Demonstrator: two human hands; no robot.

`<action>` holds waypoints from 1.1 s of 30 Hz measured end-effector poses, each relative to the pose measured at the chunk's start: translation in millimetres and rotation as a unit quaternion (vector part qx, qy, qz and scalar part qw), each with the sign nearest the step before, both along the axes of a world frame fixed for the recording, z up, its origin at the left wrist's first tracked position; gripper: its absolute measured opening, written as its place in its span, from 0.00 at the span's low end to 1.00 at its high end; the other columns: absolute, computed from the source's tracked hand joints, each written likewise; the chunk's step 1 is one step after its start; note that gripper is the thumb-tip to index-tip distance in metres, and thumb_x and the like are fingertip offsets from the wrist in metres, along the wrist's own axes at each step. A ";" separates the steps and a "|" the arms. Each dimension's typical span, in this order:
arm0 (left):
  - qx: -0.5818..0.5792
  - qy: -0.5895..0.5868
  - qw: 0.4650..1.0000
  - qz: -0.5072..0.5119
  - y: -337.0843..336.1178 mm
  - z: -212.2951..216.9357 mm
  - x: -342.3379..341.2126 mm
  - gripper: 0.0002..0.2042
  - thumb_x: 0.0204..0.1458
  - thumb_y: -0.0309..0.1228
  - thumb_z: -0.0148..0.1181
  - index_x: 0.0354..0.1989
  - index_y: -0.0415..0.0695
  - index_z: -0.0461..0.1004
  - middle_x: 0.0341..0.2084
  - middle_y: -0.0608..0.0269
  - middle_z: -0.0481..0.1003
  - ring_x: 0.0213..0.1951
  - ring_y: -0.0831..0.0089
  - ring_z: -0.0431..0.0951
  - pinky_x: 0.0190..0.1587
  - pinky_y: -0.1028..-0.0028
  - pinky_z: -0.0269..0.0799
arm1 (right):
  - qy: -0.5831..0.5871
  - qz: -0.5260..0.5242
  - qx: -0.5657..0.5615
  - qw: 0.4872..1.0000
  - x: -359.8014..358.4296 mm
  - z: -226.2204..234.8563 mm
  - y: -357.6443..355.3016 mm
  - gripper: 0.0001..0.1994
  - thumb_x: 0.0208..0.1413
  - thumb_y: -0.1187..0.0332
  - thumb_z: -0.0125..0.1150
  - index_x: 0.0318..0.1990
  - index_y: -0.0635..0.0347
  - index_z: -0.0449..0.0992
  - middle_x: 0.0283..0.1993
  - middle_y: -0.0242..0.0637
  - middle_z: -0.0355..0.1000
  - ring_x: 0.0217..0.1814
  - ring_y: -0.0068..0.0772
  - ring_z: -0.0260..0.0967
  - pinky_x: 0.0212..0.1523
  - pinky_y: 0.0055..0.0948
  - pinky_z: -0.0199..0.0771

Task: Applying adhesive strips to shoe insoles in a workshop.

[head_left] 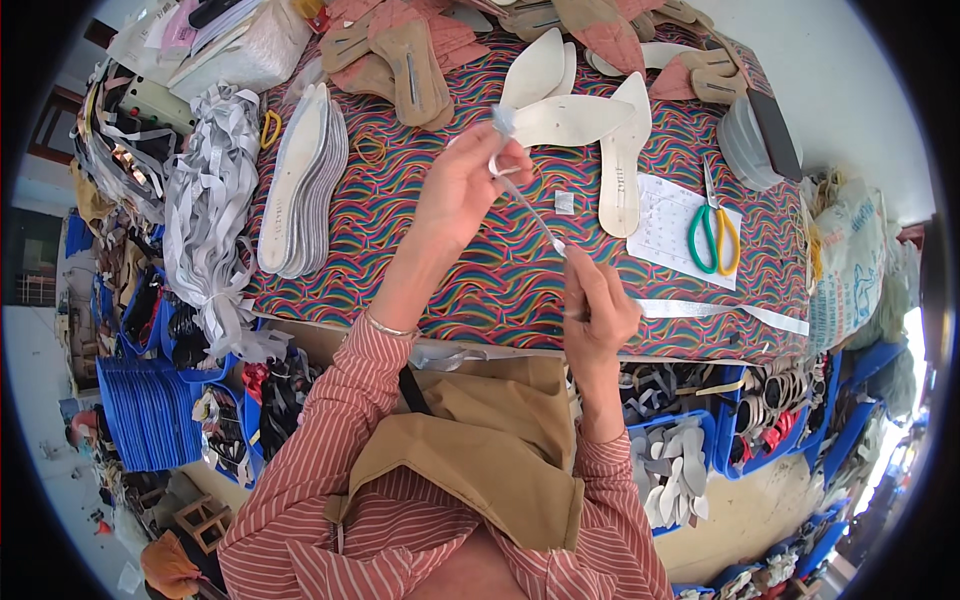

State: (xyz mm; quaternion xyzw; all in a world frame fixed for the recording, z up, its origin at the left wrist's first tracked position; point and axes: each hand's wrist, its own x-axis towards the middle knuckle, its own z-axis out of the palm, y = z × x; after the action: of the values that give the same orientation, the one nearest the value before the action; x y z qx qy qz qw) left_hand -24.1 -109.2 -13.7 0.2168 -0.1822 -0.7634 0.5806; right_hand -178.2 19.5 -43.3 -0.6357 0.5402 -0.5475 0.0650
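Note:
My left hand (462,185) is raised over the patterned table, its fingers pinched on one end of a narrow whitish strap (530,214). A small pale blue-grey piece (503,120) sticks up at those fingertips; its kind is not clear. Lower and to the right, my right hand (597,305) is closed on the strap's other end, and the strap runs slantwise, drawn straight between both hands. From beside the right fist a flat white ribbon (725,312) trails along the table's near edge; whether it joins the held strap is hidden. Below the hands lies a small grey square (564,203).
White insoles (622,170) lie beyond my hands, with an insole stack (305,180) and a bundle of grey straps (212,190) at left. Scissors (715,235) rest on a paper sheet (655,222) at right. Brown sole pieces (410,70) are heaped at the back. Blue crates (715,440) stand below the table.

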 end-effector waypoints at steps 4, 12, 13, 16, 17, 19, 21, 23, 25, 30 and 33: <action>-0.146 -0.528 0.812 0.199 14.4 -45.2 8.4 0.14 0.60 0.30 0.55 0.53 0.43 0.67 0.28 0.66 0.70 0.34 0.76 0.71 0.37 0.76 0.71 | 0.103 -0.043 -0.024 0.993 1.4 -11.9 -5.6 0.20 0.42 0.87 0.63 0.45 0.60 0.79 0.28 0.31 0.72 0.19 0.22 0.56 0.19 0.23 0.56; 0.018 -0.435 0.876 -0.209 91.6 -19.2 6.7 0.14 0.61 0.36 0.55 0.29 0.39 0.77 0.20 0.66 0.74 0.19 0.82 0.68 0.22 0.84 0.60 | 0.151 -0.074 -0.044 0.985 -2.1 -28.5 2.4 0.21 0.41 0.87 0.64 0.46 0.59 0.79 0.32 0.33 0.75 0.19 0.24 0.58 0.19 0.24 0.58; 0.018 -0.375 0.904 -0.203 93.7 -26.1 2.1 0.12 0.60 0.34 0.55 0.31 0.38 0.77 0.21 0.65 0.75 0.20 0.82 0.69 0.22 0.84 0.60 | 0.157 -0.076 -0.052 0.983 -0.7 -27.9 4.1 0.22 0.40 0.87 0.64 0.46 0.59 0.79 0.33 0.34 0.75 0.19 0.24 0.58 0.19 0.24 0.58; 0.012 -0.307 0.934 -0.184 92.6 -28.6 -4.8 0.10 0.59 0.31 0.56 0.33 0.37 0.77 0.22 0.64 0.75 0.21 0.82 0.70 0.23 0.84 0.61 | 0.146 -0.072 -0.056 0.985 3.1 -25.1 12.9 0.21 0.41 0.86 0.64 0.46 0.59 0.78 0.33 0.34 0.75 0.19 0.24 0.58 0.19 0.22 0.58; 0.005 -0.301 0.938 -0.173 90.4 -27.3 -6.5 0.09 0.59 0.30 0.56 0.33 0.37 0.77 0.22 0.64 0.75 0.22 0.82 0.70 0.24 0.84 0.62 | 0.128 -0.067 -0.051 0.988 5.1 -23.8 17.4 0.21 0.42 0.86 0.64 0.46 0.60 0.78 0.33 0.34 0.75 0.19 0.23 0.58 0.19 0.22 0.58; -0.008 -0.290 0.945 -0.149 88.0 -24.1 -8.9 0.07 0.58 0.28 0.56 0.33 0.37 0.77 0.22 0.64 0.75 0.22 0.81 0.70 0.25 0.84 0.63 | 0.091 -0.058 -0.042 0.993 8.4 -21.1 25.0 0.20 0.43 0.85 0.64 0.46 0.60 0.78 0.33 0.33 0.75 0.19 0.22 0.58 0.19 0.20 0.58; -0.027 -0.305 0.943 -0.130 88.2 -22.5 -6.8 0.06 0.58 0.27 0.56 0.32 0.37 0.77 0.22 0.64 0.75 0.22 0.81 0.70 0.24 0.84 0.63 | 0.016 -0.047 0.011 0.999 12.2 -9.9 28.6 0.18 0.45 0.84 0.63 0.46 0.60 0.78 0.32 0.32 0.75 0.20 0.21 0.58 0.19 0.19 0.57; -0.063 -0.329 0.937 -0.101 89.9 -19.9 -7.5 0.05 0.57 0.25 0.57 0.31 0.38 0.76 0.21 0.65 0.75 0.21 0.82 0.71 0.23 0.84 0.63 | -0.131 -0.033 0.120 0.983 12.4 9.9 33.8 0.16 0.48 0.83 0.62 0.46 0.61 0.78 0.31 0.31 0.75 0.21 0.19 0.58 0.19 0.16 0.55; -0.082 -0.341 0.933 -0.087 91.9 -18.7 -8.7 0.05 0.56 0.24 0.57 0.30 0.38 0.76 0.20 0.66 0.75 0.20 0.82 0.71 0.23 0.85 0.63 | -0.204 -0.026 0.172 0.963 11.0 12.6 34.4 0.15 0.49 0.83 0.62 0.46 0.61 0.78 0.31 0.30 0.74 0.21 0.18 0.58 0.19 0.15 0.55; -0.129 -0.367 0.916 -0.093 96.0 -16.0 -11.8 0.04 0.56 0.23 0.55 0.31 0.38 0.76 0.21 0.65 0.75 0.22 0.82 0.71 0.24 0.84 0.64 | -0.148 0.051 0.160 0.975 -0.9 1.4 22.1 0.09 0.54 0.80 0.60 0.43 0.64 0.78 0.28 0.27 0.73 0.24 0.15 0.58 0.22 0.13 0.54; -0.104 -0.341 0.927 -0.117 95.9 -14.1 -7.8 0.04 0.56 0.23 0.55 0.32 0.38 0.75 0.22 0.65 0.75 0.23 0.82 0.72 0.25 0.84 0.65 | -0.415 0.093 0.264 0.866 -2.5 13.3 26.2 0.06 0.56 0.79 0.59 0.40 0.65 0.78 0.28 0.28 0.72 0.25 0.15 0.58 0.25 0.14 0.56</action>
State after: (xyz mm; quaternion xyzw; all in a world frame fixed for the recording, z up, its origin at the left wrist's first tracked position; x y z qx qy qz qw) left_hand -31.9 -13.4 -27.8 0.3797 -0.4720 -0.6824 0.4091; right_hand -180.6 45.7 -30.0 -0.3566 0.5261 -0.5887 0.4994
